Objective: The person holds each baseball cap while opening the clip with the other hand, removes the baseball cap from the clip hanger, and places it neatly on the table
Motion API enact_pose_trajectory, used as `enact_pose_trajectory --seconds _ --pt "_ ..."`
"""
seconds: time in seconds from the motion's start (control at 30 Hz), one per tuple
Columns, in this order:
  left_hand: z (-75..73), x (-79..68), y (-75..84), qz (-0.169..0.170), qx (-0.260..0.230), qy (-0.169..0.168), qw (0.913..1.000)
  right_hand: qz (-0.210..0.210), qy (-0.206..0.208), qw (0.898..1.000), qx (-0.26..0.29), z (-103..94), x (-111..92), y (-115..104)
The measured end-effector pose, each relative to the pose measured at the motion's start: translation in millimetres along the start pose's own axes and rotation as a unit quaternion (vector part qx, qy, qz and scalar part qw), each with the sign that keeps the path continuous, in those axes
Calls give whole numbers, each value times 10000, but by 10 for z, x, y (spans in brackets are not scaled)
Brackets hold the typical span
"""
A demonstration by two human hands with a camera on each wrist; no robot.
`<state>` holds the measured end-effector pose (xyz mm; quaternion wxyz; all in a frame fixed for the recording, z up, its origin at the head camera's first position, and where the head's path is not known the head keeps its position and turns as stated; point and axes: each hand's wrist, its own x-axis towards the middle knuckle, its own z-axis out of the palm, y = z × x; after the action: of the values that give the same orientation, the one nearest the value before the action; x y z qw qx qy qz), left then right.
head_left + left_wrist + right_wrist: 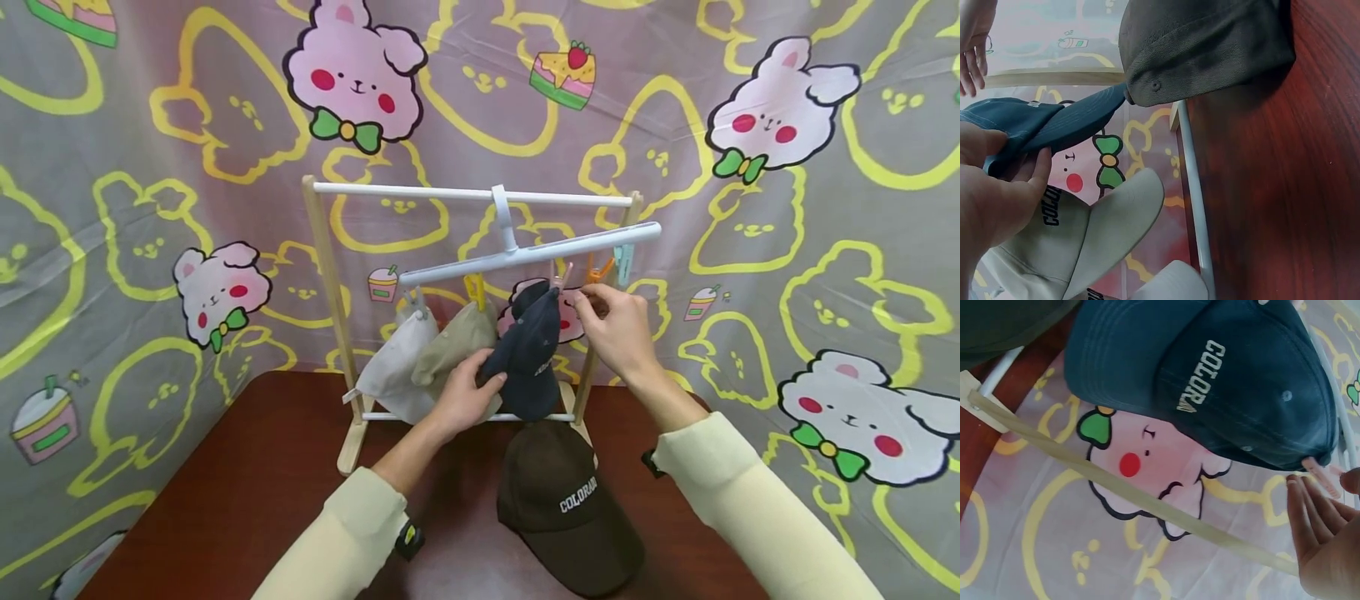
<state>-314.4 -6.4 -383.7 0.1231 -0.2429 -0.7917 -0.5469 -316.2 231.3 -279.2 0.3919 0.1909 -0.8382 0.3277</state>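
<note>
A navy cap (534, 354) hangs by its back from a pink clip (561, 277) on a tilted white hanger (528, 254). My left hand (467, 392) pinches the cap's edge between thumb and fingers. Just right of the pink clip is my right hand (618, 325), its fingers extended beside the cap's top in the right wrist view and gripping nothing. To the left, a beige cap (453, 346) hangs from a yellow clip (476, 287), and a white cap (397, 367) from a grey clip (415, 302).
The hanger hooks over the white top bar (405, 192) of a wooden rack (330, 275). Orange (597, 271) and light-blue (624, 262) clips hang at its right end. A dark brown cap (551, 483) lies on the red-brown table (225, 475) in front. Behind is a patterned curtain (247, 200).
</note>
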Motion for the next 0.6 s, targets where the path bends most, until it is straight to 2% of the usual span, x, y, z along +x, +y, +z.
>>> enact_pose_trajectory --seconds 0.27,0.6 --pt "-8 -8 43 216 172 -42 9996 361 -529 9978 -156 46 144 -140" --pt "-22 -3 19 260 179 -221 9993 487 -268 9964 -637 172 273 -197"
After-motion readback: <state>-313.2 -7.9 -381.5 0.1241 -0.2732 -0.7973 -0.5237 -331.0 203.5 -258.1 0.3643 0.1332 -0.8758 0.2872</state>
